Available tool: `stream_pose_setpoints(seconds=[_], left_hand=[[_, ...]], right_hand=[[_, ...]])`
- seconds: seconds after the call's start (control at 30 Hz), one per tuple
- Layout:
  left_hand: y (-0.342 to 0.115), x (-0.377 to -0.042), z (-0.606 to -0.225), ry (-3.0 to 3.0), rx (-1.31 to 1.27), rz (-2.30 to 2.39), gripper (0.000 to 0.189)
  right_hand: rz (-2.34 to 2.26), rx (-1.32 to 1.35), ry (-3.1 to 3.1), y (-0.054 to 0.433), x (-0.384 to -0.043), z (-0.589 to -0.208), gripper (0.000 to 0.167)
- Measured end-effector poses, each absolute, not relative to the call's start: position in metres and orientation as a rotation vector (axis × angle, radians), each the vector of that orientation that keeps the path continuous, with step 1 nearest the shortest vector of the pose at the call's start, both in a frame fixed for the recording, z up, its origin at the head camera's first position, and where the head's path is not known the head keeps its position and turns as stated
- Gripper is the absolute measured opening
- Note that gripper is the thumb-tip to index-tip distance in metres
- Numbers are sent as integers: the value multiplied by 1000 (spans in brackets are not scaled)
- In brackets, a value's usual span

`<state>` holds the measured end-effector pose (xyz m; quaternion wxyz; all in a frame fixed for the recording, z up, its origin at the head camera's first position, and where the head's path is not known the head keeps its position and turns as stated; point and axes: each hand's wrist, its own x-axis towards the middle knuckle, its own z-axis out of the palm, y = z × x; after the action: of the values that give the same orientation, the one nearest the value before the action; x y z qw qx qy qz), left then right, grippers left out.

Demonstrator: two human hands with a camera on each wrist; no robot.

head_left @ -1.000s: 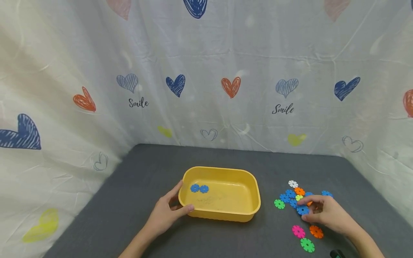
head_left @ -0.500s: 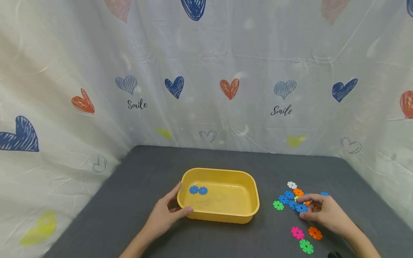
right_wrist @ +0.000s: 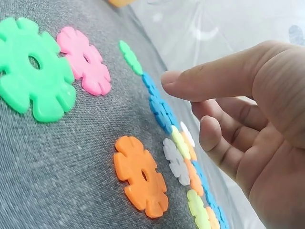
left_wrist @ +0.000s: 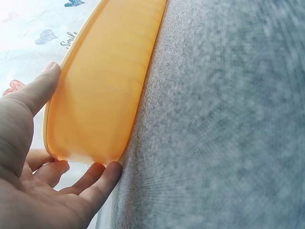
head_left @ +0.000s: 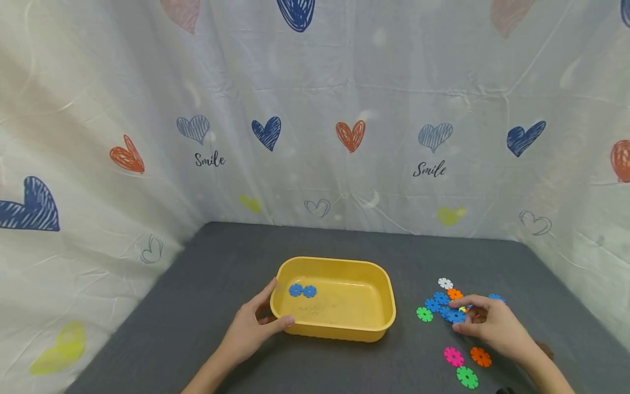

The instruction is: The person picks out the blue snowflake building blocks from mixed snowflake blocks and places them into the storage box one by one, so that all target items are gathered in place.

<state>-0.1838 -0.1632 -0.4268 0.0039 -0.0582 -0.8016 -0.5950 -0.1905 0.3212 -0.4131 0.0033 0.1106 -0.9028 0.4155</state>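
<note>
A grey, fabric-textured table (head_left: 197,284) is bearing a yellow basin (head_left: 339,331) about midway across. To the right, flower-shaped discs (head_left: 433,305) are lying clustered, mostly blue and orange, with a white disc (head_left: 445,283) marking the far end. Nearer, a pink disc (head_left: 454,357), an orange disc (head_left: 480,357) and a green disc (head_left: 467,377) are sitting close together.

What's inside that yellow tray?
Two blue notched discs lie inside the yellow tray, toward its left end. The bottom directly beneath them is covered, so unseen.
</note>
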Motion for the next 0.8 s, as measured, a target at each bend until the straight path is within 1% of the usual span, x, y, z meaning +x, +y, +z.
stream_pose_setpoints(seconds=[0.4,0.8], left_hand=[[-163,-184,-428,-2515,-188,-1859,92],[-163,-184,-426,-2526,-171,-1844,92]], right_hand=[[1308,265,-2815,316,-190,-414,42],[1339,259,-2796,309,-191,-413,42]])
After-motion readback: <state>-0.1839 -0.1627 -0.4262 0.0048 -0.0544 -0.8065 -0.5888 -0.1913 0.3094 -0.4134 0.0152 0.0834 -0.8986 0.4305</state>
